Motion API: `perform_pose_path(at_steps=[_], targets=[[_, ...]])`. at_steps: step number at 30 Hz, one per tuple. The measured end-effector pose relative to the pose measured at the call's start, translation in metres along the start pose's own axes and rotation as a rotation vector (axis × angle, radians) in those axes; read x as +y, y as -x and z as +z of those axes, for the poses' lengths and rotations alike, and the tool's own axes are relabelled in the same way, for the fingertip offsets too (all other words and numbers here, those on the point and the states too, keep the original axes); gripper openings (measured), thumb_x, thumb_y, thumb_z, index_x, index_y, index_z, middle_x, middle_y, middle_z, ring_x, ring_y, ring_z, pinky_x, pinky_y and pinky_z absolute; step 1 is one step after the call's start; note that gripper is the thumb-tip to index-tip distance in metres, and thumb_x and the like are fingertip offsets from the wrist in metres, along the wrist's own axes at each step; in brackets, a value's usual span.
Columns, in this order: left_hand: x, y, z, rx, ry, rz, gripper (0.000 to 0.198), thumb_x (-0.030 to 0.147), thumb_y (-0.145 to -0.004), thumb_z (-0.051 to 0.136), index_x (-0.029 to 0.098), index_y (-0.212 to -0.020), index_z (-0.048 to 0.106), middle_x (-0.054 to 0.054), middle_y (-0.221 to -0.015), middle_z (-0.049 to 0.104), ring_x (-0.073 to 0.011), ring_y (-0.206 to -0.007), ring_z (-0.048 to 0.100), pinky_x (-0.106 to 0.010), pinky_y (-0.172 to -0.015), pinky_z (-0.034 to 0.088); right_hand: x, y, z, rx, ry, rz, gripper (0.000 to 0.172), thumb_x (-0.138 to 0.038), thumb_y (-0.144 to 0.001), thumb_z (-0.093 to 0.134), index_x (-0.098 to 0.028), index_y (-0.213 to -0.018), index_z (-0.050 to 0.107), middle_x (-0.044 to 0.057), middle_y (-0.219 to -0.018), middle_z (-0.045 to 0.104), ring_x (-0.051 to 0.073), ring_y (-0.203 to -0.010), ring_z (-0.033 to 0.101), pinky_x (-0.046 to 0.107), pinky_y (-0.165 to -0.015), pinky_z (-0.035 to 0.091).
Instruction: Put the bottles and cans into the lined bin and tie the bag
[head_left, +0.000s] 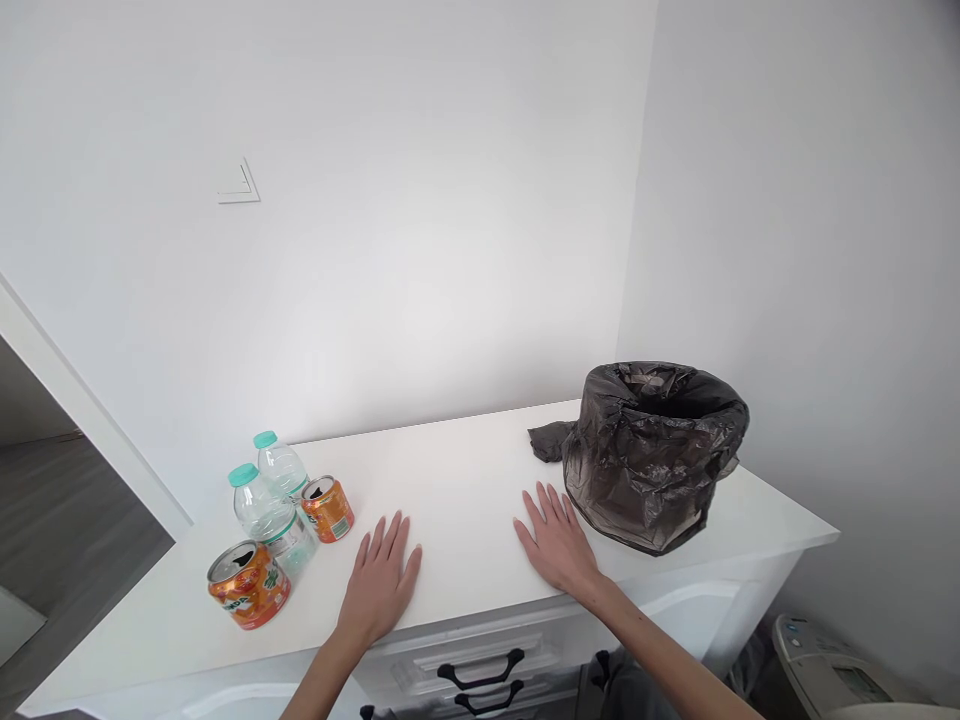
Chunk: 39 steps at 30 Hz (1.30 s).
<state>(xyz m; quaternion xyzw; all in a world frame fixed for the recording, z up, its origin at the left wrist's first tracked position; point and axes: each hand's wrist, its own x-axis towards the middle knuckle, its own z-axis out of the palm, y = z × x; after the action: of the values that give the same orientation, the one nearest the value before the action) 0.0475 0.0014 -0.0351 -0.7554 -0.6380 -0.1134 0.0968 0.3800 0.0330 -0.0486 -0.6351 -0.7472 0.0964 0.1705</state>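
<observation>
Both the left hand [379, 583] and the right hand [559, 545] lie palm-down on the white surface [465, 500] in my head-camera feed, fingers extended, each released and grasping nothing. Over on the left I have a cluster of drink containers: a front bottle [264, 508] with a green cap, a back bottle [280, 464] capped the same way just behind it, a near can [262, 600] in orange towards the front edge, and a far can [332, 515], also orange, between the bottles and the left hand. All four stand upright, and I see a dark drinking hole in the top of each can; they are so close together that I cannot tell which of them touch. On the right, a black plastic bag [645, 475] stands with its mouth spread wide and facing up, a dark flap [551, 441] of plastic at its left side. The right hand is just beside the bag's base, though I cannot tell whether they touch. Below the front edge I make out black drawer handles [481, 682], and a pale machine [829, 665] sits at the lower right
</observation>
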Motion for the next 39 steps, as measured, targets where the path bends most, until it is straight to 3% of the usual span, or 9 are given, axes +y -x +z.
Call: perform_pose_path(at_steps=[16, 21, 23, 25, 28, 32, 33, 36, 39], targets=[[0.002, 0.000, -0.003, 0.008, 0.012, 0.004, 0.065, 0.056, -0.103, 0.033, 0.025, -0.160, 0.038, -0.005, -0.167, 0.035, -0.0297, -0.157, 0.028, -0.054, -0.126, 0.027, -0.007, 0.002, -0.011, -0.041, 0.008, 0.015, 0.072, -0.058, -0.106, 0.019, -0.016, -0.164, 0.026, 0.010, -0.173, 0.010, 0.027, -0.161, 0.003, 0.046, -0.129, 0.007], [0.005, 0.000, -0.008, -0.033, -0.004, -0.011, 0.069, 0.057, -0.103, 0.030, 0.019, -0.160, 0.037, -0.006, -0.167, 0.033, -0.0302, -0.157, 0.026, -0.054, -0.127, 0.027, -0.004, 0.027, -0.027, -0.068, -0.085, -0.082, 0.068, -0.055, -0.107, 0.026, -0.016, -0.162, 0.033, 0.009, -0.173, 0.013, 0.028, -0.160, 0.005, 0.047, -0.130, 0.009], [0.006, 0.000, -0.009, -0.034, -0.012, -0.016, 0.069, 0.057, -0.103, 0.029, 0.019, -0.160, 0.037, -0.006, -0.167, 0.033, -0.0297, -0.157, 0.026, -0.054, -0.127, 0.027, 0.005, 0.048, -0.042, -0.066, -0.202, -0.192, 0.065, -0.055, -0.106, 0.032, -0.019, -0.160, 0.039, 0.007, -0.171, 0.022, 0.027, -0.159, 0.015, 0.045, -0.128, 0.023], [0.006, 0.000, -0.009, -0.029, -0.020, -0.018, 0.068, 0.057, -0.103, 0.029, 0.020, -0.160, 0.037, -0.006, -0.167, 0.034, -0.0291, -0.157, 0.026, -0.053, -0.127, 0.027, 0.018, 0.072, -0.064, 0.004, -0.321, -0.343, 0.052, -0.048, -0.107, 0.038, -0.027, -0.154, 0.047, 0.005, -0.164, 0.040, 0.024, -0.150, 0.041, 0.040, -0.120, 0.040], [0.007, 0.000, -0.009, -0.038, -0.030, -0.026, 0.069, 0.057, -0.103, 0.028, 0.019, -0.160, 0.036, -0.005, -0.168, 0.033, -0.0289, -0.158, 0.025, -0.053, -0.127, 0.026, 0.043, 0.103, -0.110, 0.349, -0.419, -0.524, 0.033, -0.030, -0.104, 0.049, -0.032, -0.133, 0.064, 0.005, -0.132, 0.070, 0.022, -0.124, 0.064, 0.038, -0.109, 0.050], [0.008, 0.000, -0.010, -0.044, -0.035, -0.023, 0.069, 0.057, -0.103, 0.027, 0.018, -0.160, 0.036, -0.004, -0.168, 0.031, -0.0296, -0.157, 0.025, -0.053, -0.127, 0.026, 0.088, 0.108, -0.174, 1.060, -0.513, -0.118, 0.030, -0.036, -0.099, 0.058, -0.024, -0.125, 0.063, 0.012, -0.126, 0.066, 0.028, -0.122, 0.061, 0.049, -0.109, 0.045], [0.008, 0.000, -0.011, -0.039, -0.035, -0.018, 0.068, 0.056, -0.103, 0.028, 0.019, -0.160, 0.037, -0.005, -0.168, 0.032, -0.0297, -0.157, 0.026, -0.053, -0.127, 0.026, 0.101, 0.101, -0.186, 1.128, -0.572, 0.027, 0.036, -0.039, -0.100, 0.055, -0.023, -0.133, 0.059, 0.013, -0.134, 0.062, 0.028, -0.127, 0.058, 0.049, -0.110, 0.044], [0.007, 0.000, -0.011, -0.029, -0.031, -0.012, 0.068, 0.056, -0.103, 0.028, 0.019, -0.159, 0.038, -0.005, -0.167, 0.034, -0.0299, -0.157, 0.027, -0.053, -0.126, 0.028, 0.143, 0.070, -0.205, 1.031, -0.867, 0.234, 0.045, -0.049, -0.101, 0.048, -0.024, -0.138, 0.055, 0.014, -0.148, 0.055, 0.027, -0.134, 0.054, 0.044, -0.108, 0.045], [0.007, 0.000, -0.011, -0.031, -0.038, -0.017, 0.068, 0.056, -0.103, 0.028, 0.018, -0.159, 0.038, -0.006, -0.167, 0.034, -0.0299, -0.157, 0.028, -0.053, -0.126, 0.028, 0.173, 0.041, -0.198, 0.705, -1.087, 0.220, 0.050, -0.057, -0.101, 0.041, -0.024, -0.135, 0.059, 0.014, -0.153, 0.053, 0.026, -0.136, 0.053, 0.038, -0.105, 0.047]])
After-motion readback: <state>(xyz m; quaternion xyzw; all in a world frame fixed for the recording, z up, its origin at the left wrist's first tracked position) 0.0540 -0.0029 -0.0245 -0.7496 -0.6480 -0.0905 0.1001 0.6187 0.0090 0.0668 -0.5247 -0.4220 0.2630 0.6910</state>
